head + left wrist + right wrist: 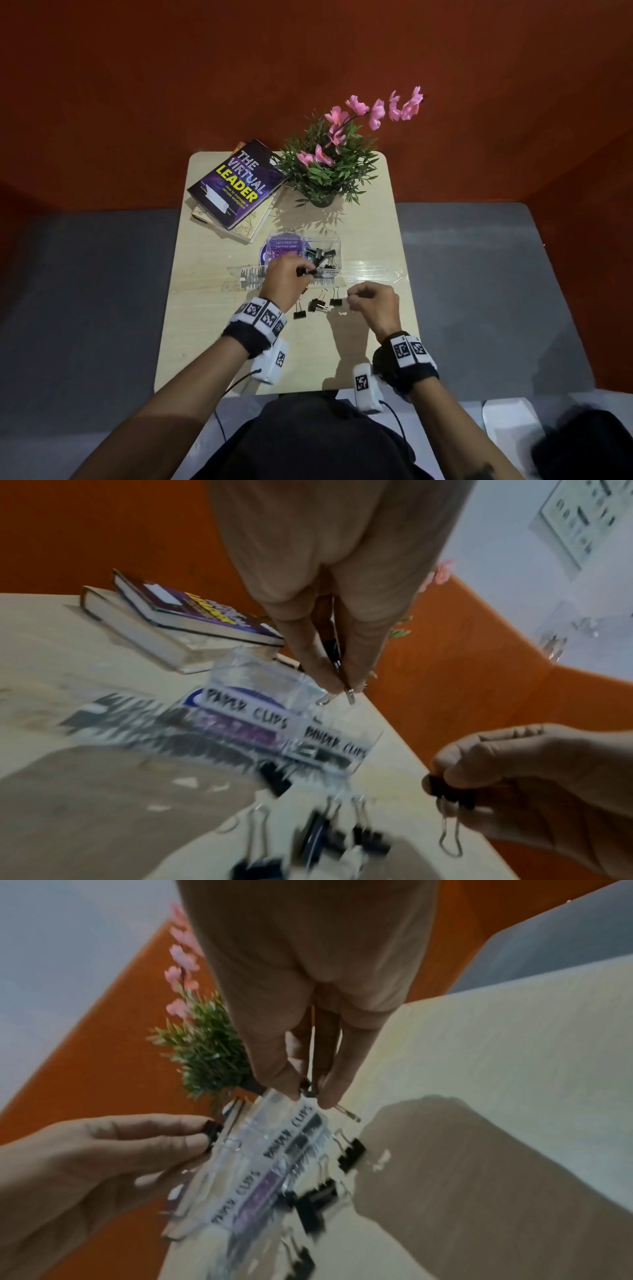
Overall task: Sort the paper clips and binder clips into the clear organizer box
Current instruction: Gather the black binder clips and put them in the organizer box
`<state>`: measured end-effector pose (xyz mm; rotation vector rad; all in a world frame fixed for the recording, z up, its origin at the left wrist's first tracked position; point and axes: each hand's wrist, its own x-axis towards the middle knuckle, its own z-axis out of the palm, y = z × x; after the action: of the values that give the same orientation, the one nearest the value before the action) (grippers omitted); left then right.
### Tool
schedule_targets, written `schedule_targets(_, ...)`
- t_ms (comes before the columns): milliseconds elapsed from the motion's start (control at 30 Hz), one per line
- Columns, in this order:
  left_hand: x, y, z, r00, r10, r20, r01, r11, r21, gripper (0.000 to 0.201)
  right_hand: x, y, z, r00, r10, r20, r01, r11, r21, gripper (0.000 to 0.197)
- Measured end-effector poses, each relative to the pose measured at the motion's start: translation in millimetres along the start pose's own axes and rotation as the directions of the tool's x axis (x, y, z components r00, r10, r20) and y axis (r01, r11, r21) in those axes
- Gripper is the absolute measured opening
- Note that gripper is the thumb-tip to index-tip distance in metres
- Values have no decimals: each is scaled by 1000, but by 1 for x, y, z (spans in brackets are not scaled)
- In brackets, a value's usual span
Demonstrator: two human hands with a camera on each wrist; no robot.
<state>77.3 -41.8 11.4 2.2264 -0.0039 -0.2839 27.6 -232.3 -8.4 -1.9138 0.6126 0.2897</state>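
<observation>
The clear organizer box (330, 241) sits mid-table, with purple paper clips (281, 254) in its left compartment and black binder clips (322, 257) in its right one. My left hand (307, 272) hovers at the box's front edge, and its thumb and fingers pinch a black binder clip (333, 649) by the body. My right hand (351, 295) is nearer me and to the right, pinching another binder clip (449, 791) whose wire loop hangs down. Three loose binder clips (317, 305) lie on the table between my hands. The box's hand-written labels (251, 712) face me.
Two stacked books (236, 185) lie at the back left and a potted plant with pink flowers (329, 164) stands at the back centre. A clear ruler (245, 278) lies in front of the box. The wooden table (370, 240) is small, with grey surfaces on both sides.
</observation>
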Motion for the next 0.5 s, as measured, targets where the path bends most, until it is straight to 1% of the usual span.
schedule_targets(67,18,16,2,999,7,-46,-7,1000,-6,19,2,-13,-6,1000,-10,12,9,997,79,18)
schedule_targets(133,36,24,8,997,-1,-82,-1,1000,-25,17,5,-30,-9,999,-47,21,44,992,118,20)
schedule_targets(167,42,26,11,996,-8,-85,7,1000,-14,17,9,-39,-8,998,-68,16,66,990,123,21)
schedule_targets(233,49,23,16,998,-42,-50,42,999,-10,17,19,-52,-2,994,-107,-9,107,987,122,22)
schedule_targets(300,47,14,17,997,-71,-14,71,997,-26,20,29,-63,6,990,-139,-33,142,983,118,22)
schedule_targets(400,30,-1,9,995,-80,-53,78,996,-37,22,39,-73,16,988,-153,-12,154,983,97,19)
schedule_targets(500,4,-21,-1,990,-110,-91,117,991,66,20,35,-70,16,984,-176,-18,176,984,-15,20)
